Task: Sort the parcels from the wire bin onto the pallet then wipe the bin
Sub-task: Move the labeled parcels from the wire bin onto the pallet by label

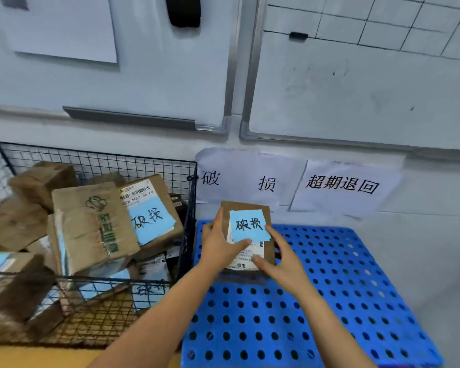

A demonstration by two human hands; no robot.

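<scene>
Brown cardboard parcel w/ light-blue note [247, 206] is at far-left corner of blue perforated plastic pallet [329, 288], under white paper wall sign [234, 166] w/ matching characters. Left hand [219, 244] grips its left edge; right hand [280, 258] clasps lower right. Best: lay flat, square to corner, label up, before letting go. Black wire bin [91, 156] looks full.

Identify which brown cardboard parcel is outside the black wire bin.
The parcel gripped by left hand and right hand at the blue pallet; others lie inside the bin.

Wire bin [189, 208] of parcels [91, 224] left of pallet [329, 301] bearing one parcel [270, 251].
</scene>
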